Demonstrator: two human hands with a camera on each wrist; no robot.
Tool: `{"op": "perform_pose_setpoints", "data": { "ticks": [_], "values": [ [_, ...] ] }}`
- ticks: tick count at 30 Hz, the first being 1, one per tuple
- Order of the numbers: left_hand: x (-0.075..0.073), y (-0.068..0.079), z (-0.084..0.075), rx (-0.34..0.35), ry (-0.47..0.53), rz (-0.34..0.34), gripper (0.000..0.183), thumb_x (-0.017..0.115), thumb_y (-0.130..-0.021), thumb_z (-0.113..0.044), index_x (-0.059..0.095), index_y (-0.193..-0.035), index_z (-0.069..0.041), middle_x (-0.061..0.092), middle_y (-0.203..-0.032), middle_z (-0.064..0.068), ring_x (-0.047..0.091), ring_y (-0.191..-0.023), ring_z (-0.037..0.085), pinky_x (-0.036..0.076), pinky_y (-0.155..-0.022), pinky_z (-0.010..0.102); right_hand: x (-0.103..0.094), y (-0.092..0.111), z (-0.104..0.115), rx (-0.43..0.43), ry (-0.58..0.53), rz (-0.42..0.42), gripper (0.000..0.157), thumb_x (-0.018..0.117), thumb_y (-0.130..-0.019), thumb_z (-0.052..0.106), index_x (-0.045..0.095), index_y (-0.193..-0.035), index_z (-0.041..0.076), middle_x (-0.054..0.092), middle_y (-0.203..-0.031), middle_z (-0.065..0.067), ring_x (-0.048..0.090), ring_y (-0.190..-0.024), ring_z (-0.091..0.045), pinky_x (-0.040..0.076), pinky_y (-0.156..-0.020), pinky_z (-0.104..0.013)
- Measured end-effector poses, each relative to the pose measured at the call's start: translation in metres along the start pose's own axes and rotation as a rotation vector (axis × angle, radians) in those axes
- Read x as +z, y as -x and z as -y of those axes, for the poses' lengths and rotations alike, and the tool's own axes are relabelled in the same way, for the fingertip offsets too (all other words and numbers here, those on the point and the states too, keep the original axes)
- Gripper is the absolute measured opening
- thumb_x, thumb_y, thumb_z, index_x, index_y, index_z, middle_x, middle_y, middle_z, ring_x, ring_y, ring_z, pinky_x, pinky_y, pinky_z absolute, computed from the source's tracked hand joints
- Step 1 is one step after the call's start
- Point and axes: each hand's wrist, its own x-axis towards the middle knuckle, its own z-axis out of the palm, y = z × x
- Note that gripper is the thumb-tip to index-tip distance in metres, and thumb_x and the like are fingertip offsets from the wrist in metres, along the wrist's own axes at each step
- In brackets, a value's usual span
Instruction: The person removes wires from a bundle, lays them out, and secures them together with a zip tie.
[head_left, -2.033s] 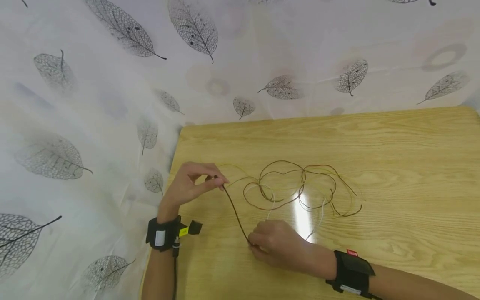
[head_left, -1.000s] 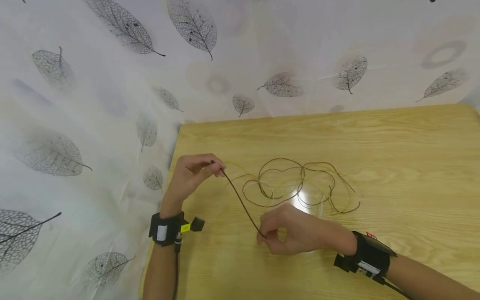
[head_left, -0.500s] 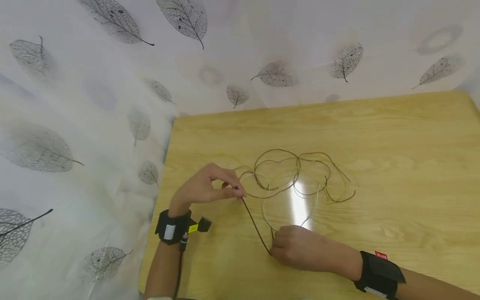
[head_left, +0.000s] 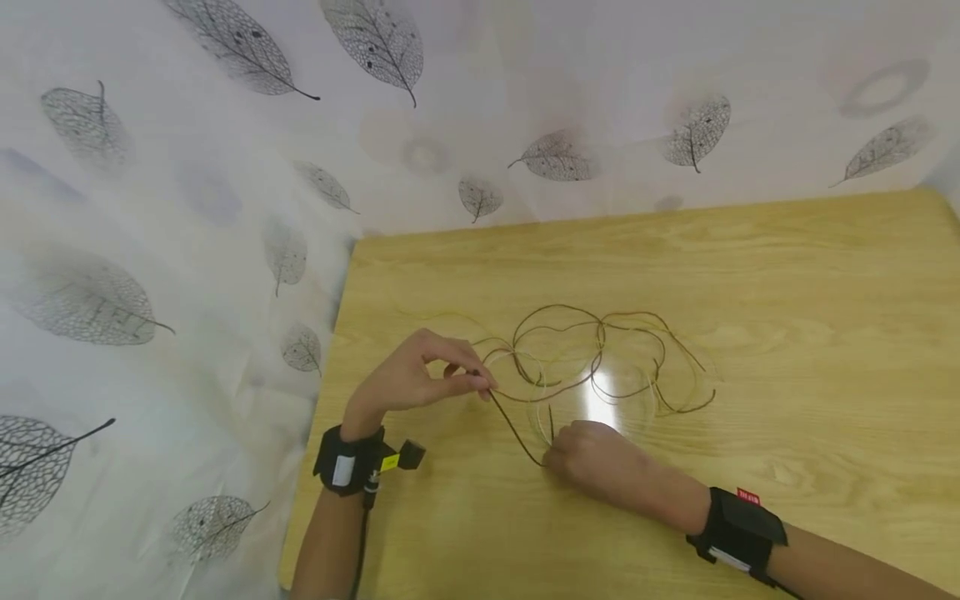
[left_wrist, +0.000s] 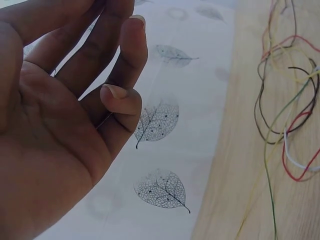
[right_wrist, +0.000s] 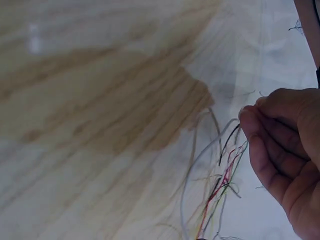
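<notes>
Thumb and fingers of my left hand pinch one end of a thin black wire. It runs taut, down and to the right, to my right hand, whose curled fingers pinch it low over the table. A short black end sticks up past the right fingertips. Beside those fingers curves a white wire; I cannot tell whether they hold it too. Behind the hands lies a loose tangle of brown, red, yellow and white wires. In the left wrist view, the palm hides the pinched end.
A wood-grain table carries everything, with a bright reflection near the tangle. A pale curtain with a leaf print hangs along its back and left edges. Each wrist wears a black strap; a cable trails from the left strap.
Both hands have shifted to the right, and the left has come closer to the right. A short end of the black wire now shows above the right fingers. The tangle keeps its shape.
</notes>
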Motion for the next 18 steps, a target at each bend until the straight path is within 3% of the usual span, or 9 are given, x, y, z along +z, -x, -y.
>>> {"op": "perform_pose_setpoints", "data": {
  "ticks": [4,9,18],
  "values": [
    [0.002,0.000,0.000,-0.002,-0.037,-0.015,0.022,0.070,-0.080,0.016,0.076,-0.091,-0.001,0.074,-0.078,0.010,0.050,-0.060,0.011,0.036,-0.048,0.034,0.004,-0.004,-0.009,0.072,-0.003,0.013,0.018,0.073,-0.070,-0.001,0.061,-0.067,0.013,0.054,-0.061,0.005,0.050,-0.055,-0.011,0.049,-0.053,-0.028],
    [0.005,-0.002,-0.001,-0.013,-0.091,-0.065,0.020,0.072,-0.080,0.013,0.077,-0.092,-0.003,0.075,-0.077,0.007,0.048,-0.059,0.009,0.037,-0.048,0.035,0.005,-0.009,-0.015,0.129,-0.029,0.023,0.012,0.077,-0.072,0.005,0.071,-0.078,0.012,0.061,-0.066,0.004,0.056,-0.059,-0.012,0.053,-0.056,-0.030],
    [0.012,-0.006,-0.004,-0.031,-0.172,-0.143,0.018,0.075,-0.078,0.009,0.078,-0.088,-0.006,0.074,-0.074,0.006,0.047,-0.057,0.010,0.036,-0.046,0.031,0.001,-0.012,-0.010,0.150,-0.081,-0.045,0.016,0.078,-0.071,0.005,0.070,-0.082,0.014,0.061,-0.066,0.005,0.056,-0.058,-0.010,0.052,-0.053,-0.028]
  ]
}}
